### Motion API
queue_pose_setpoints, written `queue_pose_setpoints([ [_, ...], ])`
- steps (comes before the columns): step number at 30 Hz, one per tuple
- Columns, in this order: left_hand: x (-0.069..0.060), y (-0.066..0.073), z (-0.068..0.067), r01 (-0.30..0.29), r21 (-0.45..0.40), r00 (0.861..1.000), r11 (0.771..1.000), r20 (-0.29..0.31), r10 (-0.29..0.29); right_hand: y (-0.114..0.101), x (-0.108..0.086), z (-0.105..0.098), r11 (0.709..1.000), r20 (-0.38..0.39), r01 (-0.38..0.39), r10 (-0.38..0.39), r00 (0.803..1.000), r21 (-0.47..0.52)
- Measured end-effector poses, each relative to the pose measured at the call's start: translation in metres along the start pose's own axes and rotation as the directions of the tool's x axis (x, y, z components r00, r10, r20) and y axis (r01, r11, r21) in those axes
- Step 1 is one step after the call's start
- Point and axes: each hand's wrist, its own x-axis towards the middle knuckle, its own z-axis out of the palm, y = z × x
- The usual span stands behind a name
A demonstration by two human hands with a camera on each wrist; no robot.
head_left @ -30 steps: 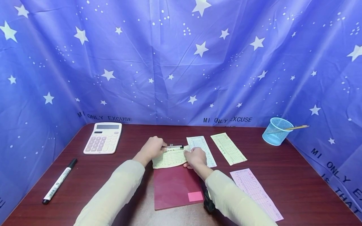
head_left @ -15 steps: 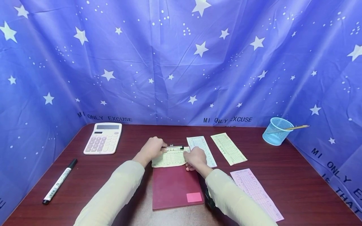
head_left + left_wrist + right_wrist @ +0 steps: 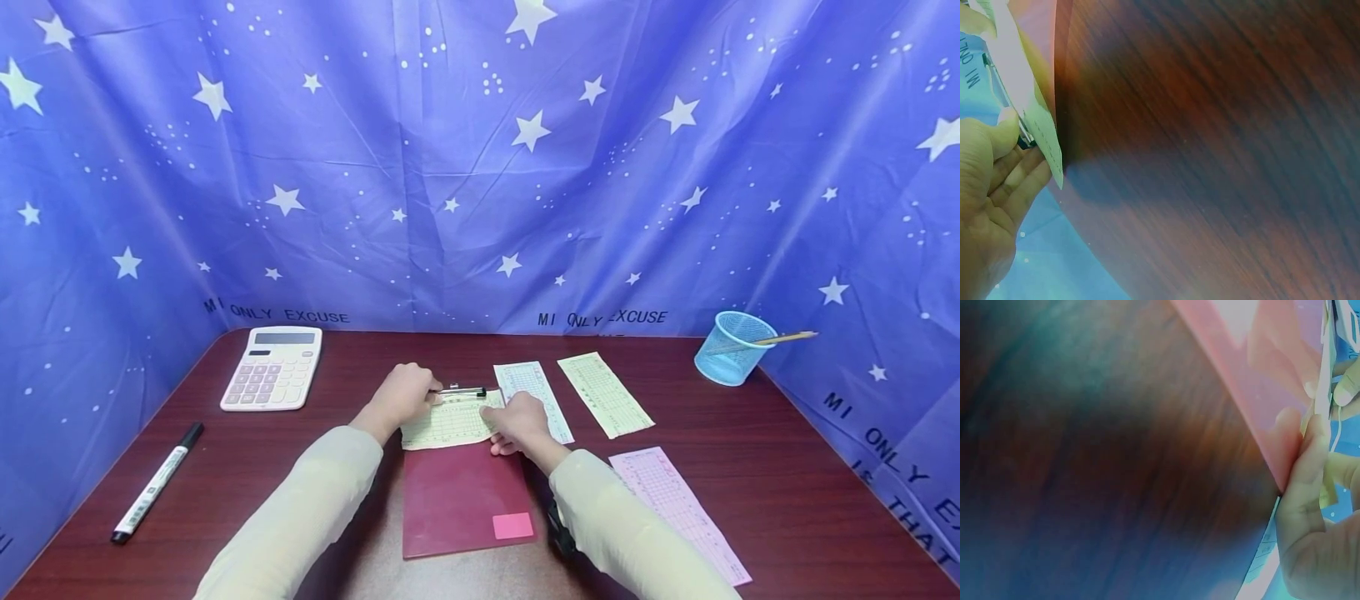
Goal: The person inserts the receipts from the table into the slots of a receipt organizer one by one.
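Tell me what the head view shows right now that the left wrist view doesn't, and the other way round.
Only the head view: the calculator, the marker, and the blue mesh cup with a pencil in it.

Only the left wrist view: the palm side of the left grip, with the inner side of its fingers.

Both: that grip at the metal clip, the clipped green slip, the dark table and part of the blue backdrop.

R hand [image 3: 1319, 550] pinches paper [image 3: 1324, 375] nr shiny pinkish-red board [image 3: 1266, 406]; L hand [image 3: 1349, 387] nr top; dk wood tbl [image 3: 1116, 487] beside
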Motion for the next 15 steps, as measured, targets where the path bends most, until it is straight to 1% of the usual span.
queue_pose_setpoints([
  [2, -0.0008, 0.0008, -0.0008, -0.007, 0.000, 1.000, 1.000, -0.005, 0.007, 0.0002, 0.0005, 0.0005, 1.000, -0.010, 0.002, -0.002, 1.000, -0.028],
  [4, -0.0012, 0.0017, -0.0015, -0.009, -0.002, 1.000, 1.000, -0.007, 0.009, -0.0001, 0.0005, 0.0009, 0.997, -0.019, 0.019, -0.020, 1.000, -0.079],
  [8, -0.0018, 0.0028, -0.0017, -0.003, -0.006, 1.000, 1.000, -0.003, 0.003, -0.0013, 0.0001, 0.0021, 0.984, -0.034, 0.049, -0.055, 0.998, -0.173],
  [12, -0.0025, 0.0033, -0.0011, 0.005, -0.016, 1.000, 1.000, -0.010, -0.006, -0.0024, -0.0001, 0.0030, 0.978, -0.039, 0.064, -0.073, 0.997, -0.196],
  [15, -0.0023, 0.0046, -0.0011, 0.011, -0.020, 1.000, 1.000, -0.017, -0.011, -0.0035, -0.0008, 0.0022, 0.976, -0.033, 0.064, -0.072, 0.997, -0.207],
])
